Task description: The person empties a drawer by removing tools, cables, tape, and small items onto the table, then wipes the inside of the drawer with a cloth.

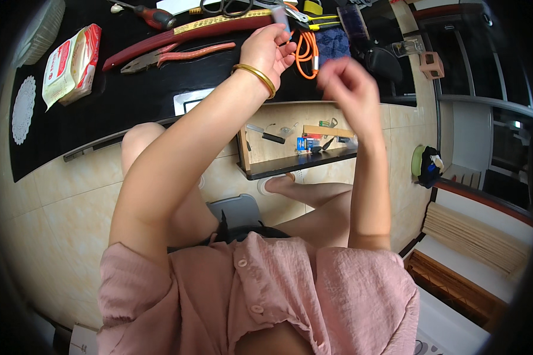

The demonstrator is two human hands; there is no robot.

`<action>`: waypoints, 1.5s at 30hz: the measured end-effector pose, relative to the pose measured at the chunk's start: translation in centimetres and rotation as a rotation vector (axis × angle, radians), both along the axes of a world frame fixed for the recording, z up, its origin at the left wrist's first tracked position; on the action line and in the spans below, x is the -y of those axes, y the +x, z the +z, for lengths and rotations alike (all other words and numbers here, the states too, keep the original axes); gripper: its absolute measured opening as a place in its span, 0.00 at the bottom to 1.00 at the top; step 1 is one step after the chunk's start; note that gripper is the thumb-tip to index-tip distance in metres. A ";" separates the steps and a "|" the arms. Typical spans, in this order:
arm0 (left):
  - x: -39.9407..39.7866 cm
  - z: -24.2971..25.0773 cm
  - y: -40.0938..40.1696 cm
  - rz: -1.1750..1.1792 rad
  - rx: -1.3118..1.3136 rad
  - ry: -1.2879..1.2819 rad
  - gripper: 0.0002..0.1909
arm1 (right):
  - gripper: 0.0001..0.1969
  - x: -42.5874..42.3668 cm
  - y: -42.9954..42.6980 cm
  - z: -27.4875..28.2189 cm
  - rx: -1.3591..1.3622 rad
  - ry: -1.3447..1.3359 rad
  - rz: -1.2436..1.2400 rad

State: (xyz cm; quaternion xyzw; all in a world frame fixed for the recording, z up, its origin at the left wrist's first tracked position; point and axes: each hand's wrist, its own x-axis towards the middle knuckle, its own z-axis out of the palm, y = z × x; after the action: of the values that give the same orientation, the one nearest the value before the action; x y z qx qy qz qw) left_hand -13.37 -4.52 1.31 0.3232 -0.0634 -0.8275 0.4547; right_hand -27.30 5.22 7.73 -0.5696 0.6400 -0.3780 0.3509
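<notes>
My left hand (271, 51), with a gold bangle on the wrist, is raised over the black table. Between its thumb and fingers is a small pale grey-blue object (281, 20), too blurred to name. A coiled orange cable (308, 49) with a metal plug end lies just right of those fingers. My right hand (351, 86) is blurred by motion above the table's front edge. Its fingers are curled, and I cannot tell whether they hold anything. Nearest to it are the orange cable's plug and a dark blue cloth (333, 44).
Slip-joint pliers (173, 55), a dark red curved sheath-like piece (195, 35), a screwdriver (155, 17), black-handled scissors (231, 9) and a wipes packet (71, 66) lie on the table (129, 93). Below, an open drawer (271, 166) holds a black-handled knife (273, 138) and small items.
</notes>
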 end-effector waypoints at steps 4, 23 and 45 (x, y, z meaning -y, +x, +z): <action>-0.3 0.9 -0.3 -0.056 -0.023 -0.037 0.09 | 0.05 -6.7 -0.5 -7.3 -0.074 0.376 0.137; 0.1 0.4 -0.1 -0.126 0.022 -0.091 0.13 | 0.10 -5.2 2.4 -27.0 -0.611 0.293 0.125; 0.2 0.1 -0.3 -0.124 0.025 -0.087 0.11 | 0.07 -8.5 -2.0 -17.9 0.878 0.568 -0.332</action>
State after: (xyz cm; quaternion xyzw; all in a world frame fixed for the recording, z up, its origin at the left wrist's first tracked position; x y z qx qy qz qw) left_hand -13.70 -4.73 1.37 0.3088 -0.1251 -0.8465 0.4152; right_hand -29.29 13.69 -10.18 -0.1322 0.5915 -0.4429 0.6606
